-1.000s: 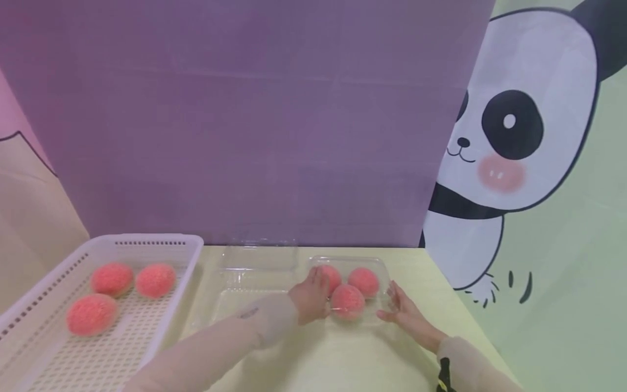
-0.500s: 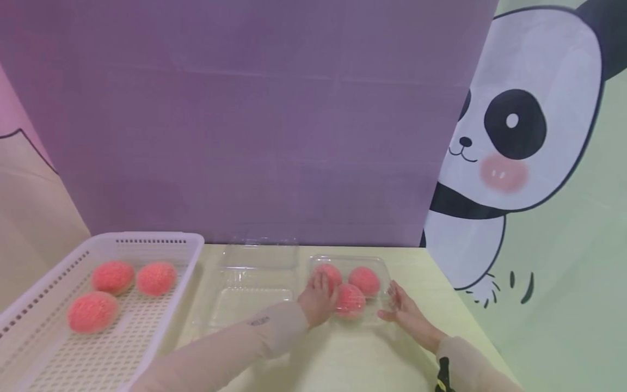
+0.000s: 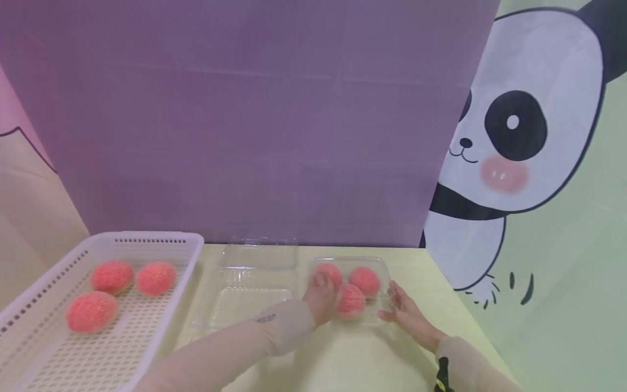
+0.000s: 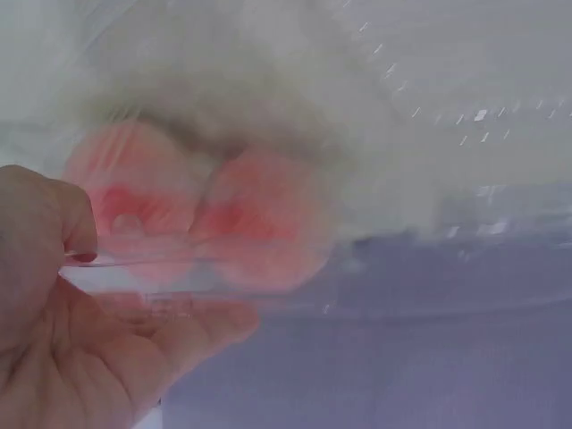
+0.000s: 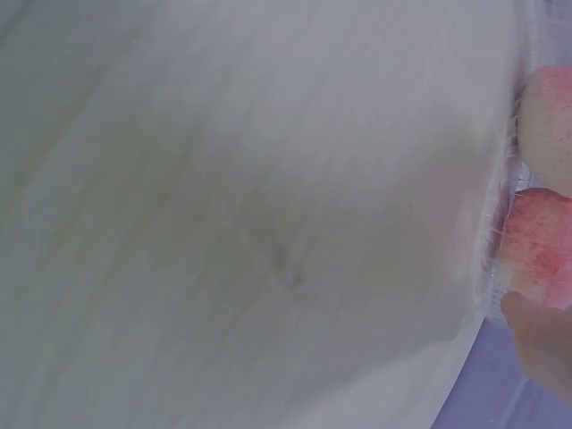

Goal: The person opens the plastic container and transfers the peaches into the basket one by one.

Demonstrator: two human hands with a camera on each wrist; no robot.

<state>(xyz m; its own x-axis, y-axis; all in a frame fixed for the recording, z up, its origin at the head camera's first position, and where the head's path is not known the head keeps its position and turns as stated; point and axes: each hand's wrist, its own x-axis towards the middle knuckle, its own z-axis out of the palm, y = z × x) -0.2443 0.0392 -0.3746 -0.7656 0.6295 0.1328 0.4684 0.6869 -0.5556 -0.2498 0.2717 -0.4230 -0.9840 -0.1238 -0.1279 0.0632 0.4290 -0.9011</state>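
Clear plastic box [image 3: 348, 259], three pink buns [image 3: 364, 281] inside, sits toward the back right corner of the worktop [image 3: 357, 365]. The hands are apart: the left hand [image 3: 323, 300] pinches the box's left edge, and the right hand [image 3: 411, 322], fingers extended, flanks its right wall; I can't tell whether it touches. Along the worktop's left edge, a white basket [image 3: 147, 236] carries three more buns [image 3: 92, 313].
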